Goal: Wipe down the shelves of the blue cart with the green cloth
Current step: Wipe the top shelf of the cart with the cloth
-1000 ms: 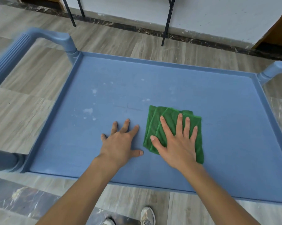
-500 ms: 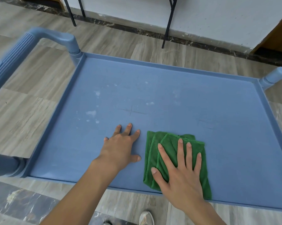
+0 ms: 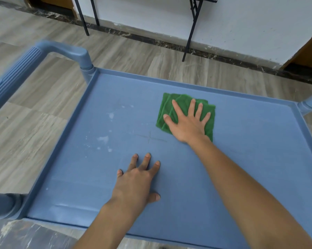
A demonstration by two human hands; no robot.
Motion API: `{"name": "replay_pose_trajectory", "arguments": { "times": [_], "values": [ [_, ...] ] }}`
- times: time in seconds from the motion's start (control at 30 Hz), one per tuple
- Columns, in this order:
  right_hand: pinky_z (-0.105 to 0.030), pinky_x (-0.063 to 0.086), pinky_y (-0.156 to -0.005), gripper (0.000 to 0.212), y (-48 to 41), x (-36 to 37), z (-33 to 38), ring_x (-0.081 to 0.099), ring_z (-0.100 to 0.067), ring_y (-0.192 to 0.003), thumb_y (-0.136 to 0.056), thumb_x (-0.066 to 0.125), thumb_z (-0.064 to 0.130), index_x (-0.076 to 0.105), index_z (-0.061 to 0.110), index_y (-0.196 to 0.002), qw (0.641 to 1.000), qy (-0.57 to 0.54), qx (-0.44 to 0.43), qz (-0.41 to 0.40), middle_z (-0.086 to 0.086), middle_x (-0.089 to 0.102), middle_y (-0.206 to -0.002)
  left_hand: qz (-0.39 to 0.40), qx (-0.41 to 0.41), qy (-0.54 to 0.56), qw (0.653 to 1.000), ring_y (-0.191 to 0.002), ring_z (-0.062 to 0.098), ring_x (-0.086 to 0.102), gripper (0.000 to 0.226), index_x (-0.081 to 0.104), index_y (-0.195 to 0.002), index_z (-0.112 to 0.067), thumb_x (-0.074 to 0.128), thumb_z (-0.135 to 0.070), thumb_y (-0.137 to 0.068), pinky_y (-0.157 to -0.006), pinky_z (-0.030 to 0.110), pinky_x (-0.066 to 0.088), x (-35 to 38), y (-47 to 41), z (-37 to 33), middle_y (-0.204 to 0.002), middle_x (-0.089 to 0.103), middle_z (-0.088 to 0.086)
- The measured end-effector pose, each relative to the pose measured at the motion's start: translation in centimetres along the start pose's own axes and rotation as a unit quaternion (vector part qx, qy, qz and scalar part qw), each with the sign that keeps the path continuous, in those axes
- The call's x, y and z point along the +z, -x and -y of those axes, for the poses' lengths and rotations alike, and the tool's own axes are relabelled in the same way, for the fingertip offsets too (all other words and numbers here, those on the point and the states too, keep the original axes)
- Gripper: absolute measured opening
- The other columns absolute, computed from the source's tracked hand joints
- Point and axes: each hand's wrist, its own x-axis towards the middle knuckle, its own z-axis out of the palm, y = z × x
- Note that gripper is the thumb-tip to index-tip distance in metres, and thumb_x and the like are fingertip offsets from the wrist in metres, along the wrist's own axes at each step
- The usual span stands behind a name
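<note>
The blue cart's top shelf (image 3: 250, 150) fills the view, with a raised rim all round. A folded green cloth (image 3: 166, 112) lies on the far middle of the shelf. My right hand (image 3: 188, 123) presses flat on the cloth with fingers spread and straight. My left hand (image 3: 137, 178) rests flat on the bare shelf nearer the front edge, fingers spread, holding nothing. White specks and smears (image 3: 103, 139) mark the shelf left of centre, next to a faint scratched cross (image 3: 149, 138).
The cart's ribbed handle (image 3: 17, 76) rises at the left, and corner posts (image 3: 311, 102) stand at the right. Black table legs (image 3: 192, 31) stand on the wooden floor by the white wall behind the cart.
My right hand has pushed the green cloth from the shelf's front edge away to the far middle. My left hand has stayed pressed in much the same spot.
</note>
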Motion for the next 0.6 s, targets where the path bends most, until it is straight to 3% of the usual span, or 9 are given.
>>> {"name": "replay_pose_trajectory", "arguments": {
  "times": [0.27,0.6],
  "values": [
    [-0.072,-0.015,-0.114,0.085,-5.2,-1.5,2.0,-0.021,-0.045,-0.152,-0.077,0.01,0.092,-0.003,0.058,-0.154,1.0,0.011,0.024,-0.002,-0.015,-0.02,-0.168,0.002,-0.001,0.004,1.0,-0.154,0.024,-0.013,0.092,0.0,-0.158,-0.04,0.063,-0.054,-0.092,-0.117,0.061,0.024,0.4,0.0,0.1,-0.167,-0.016,-0.011],
    [-0.066,-0.018,-0.117,0.081,-0.2,-0.2,0.4,-0.022,-0.04,-0.153,-0.079,0.008,0.092,-0.006,0.061,-0.152,1.0,0.006,-0.008,-0.004,-0.012,-0.02,-0.169,-0.016,0.006,0.012,1.0,-0.154,0.025,-0.008,0.094,0.005,-0.159,-0.04,0.067,-0.053,-0.089,-0.113,0.062,0.03,0.0,0.2,0.1,-0.168,-0.01,-0.01]
  ]
}}
